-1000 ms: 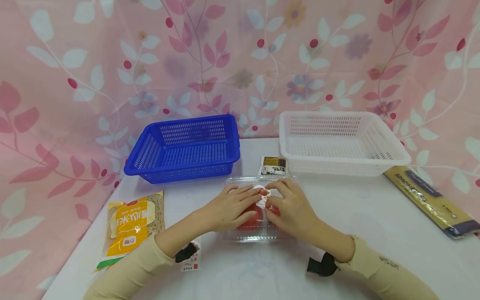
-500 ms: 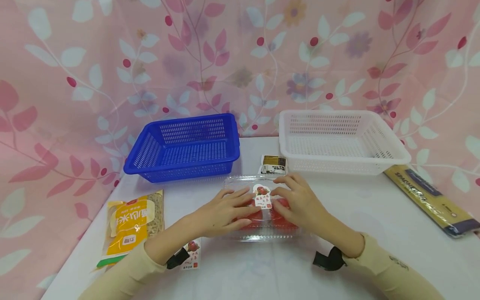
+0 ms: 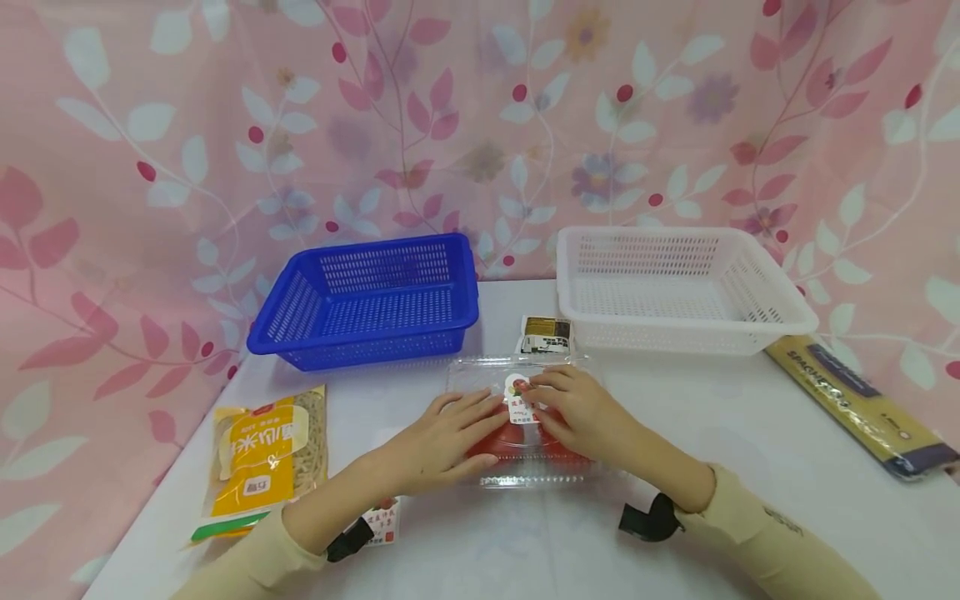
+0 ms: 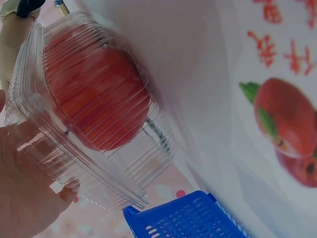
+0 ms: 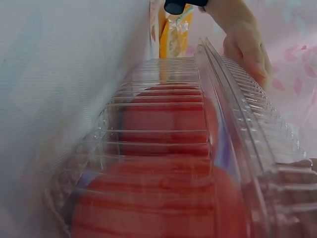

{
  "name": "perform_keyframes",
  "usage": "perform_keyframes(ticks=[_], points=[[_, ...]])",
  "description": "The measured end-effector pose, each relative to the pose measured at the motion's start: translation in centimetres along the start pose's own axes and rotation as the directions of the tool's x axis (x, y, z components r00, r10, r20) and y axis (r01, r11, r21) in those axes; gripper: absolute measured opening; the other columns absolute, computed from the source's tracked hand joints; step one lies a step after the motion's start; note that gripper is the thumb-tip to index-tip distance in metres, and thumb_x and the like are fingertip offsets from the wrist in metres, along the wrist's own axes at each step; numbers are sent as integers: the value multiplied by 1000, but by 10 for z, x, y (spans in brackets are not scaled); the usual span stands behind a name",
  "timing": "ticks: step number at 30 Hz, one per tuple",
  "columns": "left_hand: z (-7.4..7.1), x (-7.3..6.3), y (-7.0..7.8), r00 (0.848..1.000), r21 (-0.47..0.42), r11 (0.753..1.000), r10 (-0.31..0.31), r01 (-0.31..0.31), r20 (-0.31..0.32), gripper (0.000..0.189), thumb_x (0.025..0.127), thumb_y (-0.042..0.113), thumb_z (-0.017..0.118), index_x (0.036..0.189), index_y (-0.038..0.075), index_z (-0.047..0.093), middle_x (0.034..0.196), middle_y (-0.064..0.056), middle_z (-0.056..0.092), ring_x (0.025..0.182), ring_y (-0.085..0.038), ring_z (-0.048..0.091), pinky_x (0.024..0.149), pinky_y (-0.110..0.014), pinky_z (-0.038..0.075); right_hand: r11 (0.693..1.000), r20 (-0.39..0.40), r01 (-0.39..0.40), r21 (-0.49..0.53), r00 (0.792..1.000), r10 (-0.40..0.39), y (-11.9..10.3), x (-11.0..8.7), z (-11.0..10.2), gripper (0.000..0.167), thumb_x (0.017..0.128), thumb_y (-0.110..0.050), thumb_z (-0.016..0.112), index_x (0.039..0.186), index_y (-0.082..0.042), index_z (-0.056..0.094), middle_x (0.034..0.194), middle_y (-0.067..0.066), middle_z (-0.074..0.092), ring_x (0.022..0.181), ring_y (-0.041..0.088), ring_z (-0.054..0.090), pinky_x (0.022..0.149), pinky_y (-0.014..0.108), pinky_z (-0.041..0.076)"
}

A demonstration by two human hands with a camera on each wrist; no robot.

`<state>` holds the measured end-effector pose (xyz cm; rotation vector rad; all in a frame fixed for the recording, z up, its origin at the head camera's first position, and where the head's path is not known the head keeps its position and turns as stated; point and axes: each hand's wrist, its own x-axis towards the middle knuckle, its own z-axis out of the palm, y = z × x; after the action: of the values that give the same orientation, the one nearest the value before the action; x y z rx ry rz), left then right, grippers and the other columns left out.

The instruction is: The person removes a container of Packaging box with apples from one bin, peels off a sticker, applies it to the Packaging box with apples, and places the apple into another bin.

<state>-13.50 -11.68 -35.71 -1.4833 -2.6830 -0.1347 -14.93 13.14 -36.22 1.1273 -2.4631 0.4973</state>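
Note:
A clear plastic clamshell box (image 3: pixel 536 481) lies closed on the table before me, with red tomato-like fruits (image 4: pixel 99 94) inside. On its lid is a white fruit sticker (image 3: pixel 518 410). My left hand (image 3: pixel 435 442) rests on the lid's left part, fingers extended toward the sticker. From the other side my right hand (image 3: pixel 588 419) touches the lid, its fingertips at the sticker's right edge and its fingers slightly bent. In the right wrist view the ribbed box wall (image 5: pixel 158 131) fills the middle, with the left hand (image 5: pixel 247 52) behind it.
A blue basket (image 3: pixel 367 346) and a white basket (image 3: pixel 690 333) stand at the back, a small packet (image 3: pixel 546 335) between them. The yellow food bag (image 3: pixel 262 454) lies left, the spaghetti pack (image 3: pixel 862 404) right. A printed fruit card (image 3: pixel 384 527) lies near my left wrist.
My hands have drawn apart from the middle of the lid, uncovering the sticker. The right fingers, more bent a second ago, have loosened. The box has stayed about where it was.

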Motion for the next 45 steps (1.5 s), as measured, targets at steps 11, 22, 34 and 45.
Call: perform_keyframes(ticks=[11, 22, 34, 45], points=[[-2, -12, 1, 941, -54, 944, -330, 327, -75, 81, 84, 66, 42, 141, 9, 36, 150, -15, 18, 135, -31, 20, 102, -48, 30, 993, -10, -117, 13, 993, 117, 6, -18, -10, 25, 77, -19, 71, 100, -9, 69, 118, 17, 56, 116, 35, 43, 93, 55, 36], [6, -18, 5, 866, -287, 824, -497, 489, 48, 105, 68, 71, 60, 147, 32, 2, 152, -6, -9, 112, -39, 50, 72, -47, 52, 929, 121, -339, 150, 939, 323, 10, -51, -20, 60, 84, -39, 63, 136, -17, 43, 147, 12, 21, 127, 37, 24, 88, 65, 34], [12, -16, 19, 892, -255, 864, -452, 433, -15, 105, 68, 73, 57, 147, 17, 18, 152, -15, -7, 128, -40, 31, 88, -52, 44, 912, 147, -383, 149, 920, 363, -4, -60, -15, 81, 75, -61, 62, 140, -19, 37, 150, 11, 18, 127, 40, 31, 85, 65, 37], [18, -7, 18, 887, -259, 859, -462, 442, -19, 102, 70, 69, 60, 147, 13, 22, 152, -17, -3, 132, -40, 22, 90, -51, 42, 914, 95, -402, 54, 913, 396, -8, -57, -4, 84, 69, -67, 62, 134, -17, 44, 146, 12, 25, 125, 42, 30, 86, 63, 38]])
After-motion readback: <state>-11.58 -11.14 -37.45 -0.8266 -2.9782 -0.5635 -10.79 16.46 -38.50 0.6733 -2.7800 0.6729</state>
